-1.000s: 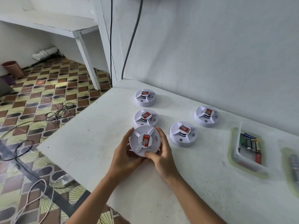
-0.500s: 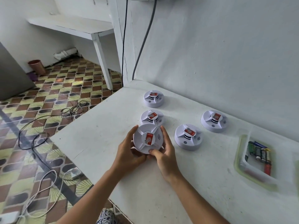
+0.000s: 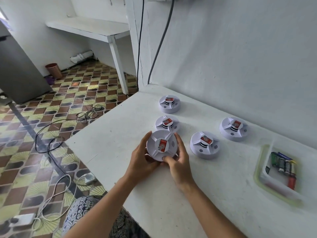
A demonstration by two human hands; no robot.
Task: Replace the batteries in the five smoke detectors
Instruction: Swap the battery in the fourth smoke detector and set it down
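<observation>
I hold a white round smoke detector (image 3: 161, 146) with a red label, tilted up off the white counter (image 3: 111, 134). My left hand (image 3: 142, 160) grips its left rim and underside. My right hand (image 3: 178, 162) grips the right rim, thumb pressed on the front edge. Several more detectors stand on the counter: one just behind the held one (image 3: 167, 123), one farther back (image 3: 169, 103), one to the right (image 3: 204, 145) and one near the wall (image 3: 233, 128). A clear tray (image 3: 262, 170) at the right holds several batteries (image 3: 283, 166).
The counter's left edge drops to a patterned tile floor with cables (image 3: 51, 140) and a power strip (image 3: 22, 219). A white wall runs behind the detectors, with a dark cable (image 3: 159, 43) hanging down it. A white shelf (image 3: 89, 27) stands at the back.
The view has shifted, so everything sits further right in the frame. Both hands keep the same hold on the detector, which has turned slightly.
</observation>
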